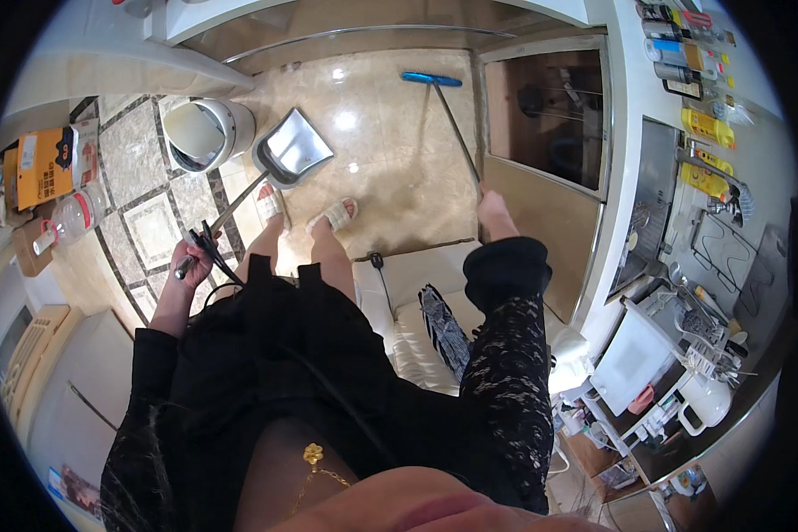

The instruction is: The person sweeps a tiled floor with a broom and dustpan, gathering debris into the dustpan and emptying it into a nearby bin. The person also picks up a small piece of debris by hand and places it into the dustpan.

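Observation:
My right hand point(495, 215) is closed round the dark handle of a broom. The blue head of the broom point(432, 79) rests on the tiled floor at the far side, beside the cabinet base. On the left, my left hand point(191, 259) grips the long handle of a metal dustpan, together with a black cable. The dustpan's shiny grey pan point(294, 151) is down near the floor, just beyond my feet and right of a white bin. Any small debris in the pan is too faint to make out.
A white bin point(242, 127) stands left of the dustpan. Cardboard boxes point(51, 164) and a large plastic bottle point(69, 215) are at far left. The kitchen counter point(625, 133) runs along the right, with bottles and utensils. A white padded seat point(408, 332) holds a folded umbrella point(443, 328).

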Available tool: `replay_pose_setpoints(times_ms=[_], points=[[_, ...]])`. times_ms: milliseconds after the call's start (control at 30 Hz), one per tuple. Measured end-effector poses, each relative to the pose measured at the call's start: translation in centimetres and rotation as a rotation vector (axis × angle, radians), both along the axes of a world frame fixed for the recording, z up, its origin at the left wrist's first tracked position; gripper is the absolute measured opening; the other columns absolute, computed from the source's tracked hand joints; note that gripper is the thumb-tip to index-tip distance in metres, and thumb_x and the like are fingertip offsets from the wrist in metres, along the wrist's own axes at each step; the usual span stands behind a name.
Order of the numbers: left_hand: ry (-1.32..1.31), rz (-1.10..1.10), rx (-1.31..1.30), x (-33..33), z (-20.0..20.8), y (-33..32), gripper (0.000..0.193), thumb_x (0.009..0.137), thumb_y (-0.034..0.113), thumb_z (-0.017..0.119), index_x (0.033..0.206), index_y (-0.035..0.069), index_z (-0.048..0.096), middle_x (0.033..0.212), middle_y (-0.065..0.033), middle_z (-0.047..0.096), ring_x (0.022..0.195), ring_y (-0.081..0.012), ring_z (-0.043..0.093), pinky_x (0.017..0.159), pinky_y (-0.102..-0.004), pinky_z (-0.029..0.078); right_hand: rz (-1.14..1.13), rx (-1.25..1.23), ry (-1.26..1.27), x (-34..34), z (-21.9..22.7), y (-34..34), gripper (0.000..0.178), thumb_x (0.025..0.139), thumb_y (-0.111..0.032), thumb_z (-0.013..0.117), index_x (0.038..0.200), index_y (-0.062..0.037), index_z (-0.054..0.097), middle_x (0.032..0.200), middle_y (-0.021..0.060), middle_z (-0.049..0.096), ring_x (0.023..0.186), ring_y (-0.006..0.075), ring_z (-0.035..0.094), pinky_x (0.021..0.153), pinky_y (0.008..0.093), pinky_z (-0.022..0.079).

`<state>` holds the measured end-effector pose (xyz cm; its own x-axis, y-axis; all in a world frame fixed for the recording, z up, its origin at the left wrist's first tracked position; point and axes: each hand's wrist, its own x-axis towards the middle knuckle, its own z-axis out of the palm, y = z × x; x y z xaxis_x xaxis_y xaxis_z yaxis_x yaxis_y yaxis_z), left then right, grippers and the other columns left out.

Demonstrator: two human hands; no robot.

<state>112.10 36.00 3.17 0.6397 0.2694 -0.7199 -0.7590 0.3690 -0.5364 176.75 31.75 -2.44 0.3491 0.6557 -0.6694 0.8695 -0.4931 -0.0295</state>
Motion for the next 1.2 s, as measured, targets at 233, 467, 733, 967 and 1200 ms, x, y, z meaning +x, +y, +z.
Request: replay_pose_setpoints(times_ms=[233, 467, 733, 967, 1200], points=[[0.096, -0.062, 0.04, 0.2, -1.9, -0.9, 0.036, 0.087, 0.014, 0.031, 0.105, -0.017, 0.035, 0.072, -0.0165, 0.049, 0.051, -0.0186, 0.053, 0.045, -0.0245, 0.052, -0.328, -0.137, 0.3, -10.3, 5.1, -13.7, 0.051, 0.074, -0.006, 0.049, 0.124, -0.0125, 0.042, 0.076, 0.0178, 0.058, 0.052, 0.0238, 0.055, 0.045, 0.0353, 0.043], [-0.055, -0.029, -0.054, -0.1, -2.0, -0.2, 0.026, 0.084, 0.019, 0.036, 0.073, -0.003, 0.046, 0.065, -0.0086, 0.045, 0.053, -0.0144, 0.048, 0.046, -0.0226, 0.05, -1.276, -0.106, 0.758, -11.9, 15.5, -13.6, 0.047, 0.084, -0.011, 0.05, 0.128, -0.0152, 0.034, 0.056, 0.0062, 0.045, 0.036, 0.0096, 0.037, 0.03, 0.0224, 0.029], [0.098, -0.25, 0.083, 0.7, -3.7, 0.5, 0.027, 0.087, 0.017, 0.032, 0.078, -0.006, 0.044, 0.065, -0.0098, 0.046, 0.051, -0.0155, 0.049, 0.039, -0.021, 0.046, -1.391, 0.16, 0.663, -13.4, 9.9, -15.2, 0.012, 0.08, -0.006, 0.046, 0.092, -0.0079, 0.044, 0.049, 0.0024, 0.039, 0.034, 0.0091, 0.035, 0.029, 0.0232, 0.028], [0.181, -0.331, 0.076, 1.2, -5.0, 1.9, 0.019, 0.085, 0.011, 0.031, 0.074, -0.001, 0.042, 0.061, -0.008, 0.042, 0.048, -0.0137, 0.047, 0.039, -0.022, 0.047, -1.665, 0.196, 0.776, -25.5, 3.4, -15.7, 0.019, 0.077, 0.005, 0.042, 0.091, -0.0062, 0.035, 0.055, 0.0055, 0.04, 0.038, 0.0102, 0.036, 0.031, 0.0219, 0.032], [0.182, -0.296, 0.088, 1.9, -5.3, 3.5, 0.022, 0.086, 0.015, 0.034, 0.074, -0.001, 0.042, 0.063, -0.0086, 0.044, 0.044, -0.0108, 0.046, 0.036, -0.0179, 0.044, -1.656, 0.008, 1.089, -31.1, 10.8, -15.3, 0.039, 0.079, 0.002, 0.047, 0.114, -0.0124, 0.039, 0.057, 0.004, 0.041, 0.037, 0.0074, 0.033, 0.032, 0.02, 0.027]])
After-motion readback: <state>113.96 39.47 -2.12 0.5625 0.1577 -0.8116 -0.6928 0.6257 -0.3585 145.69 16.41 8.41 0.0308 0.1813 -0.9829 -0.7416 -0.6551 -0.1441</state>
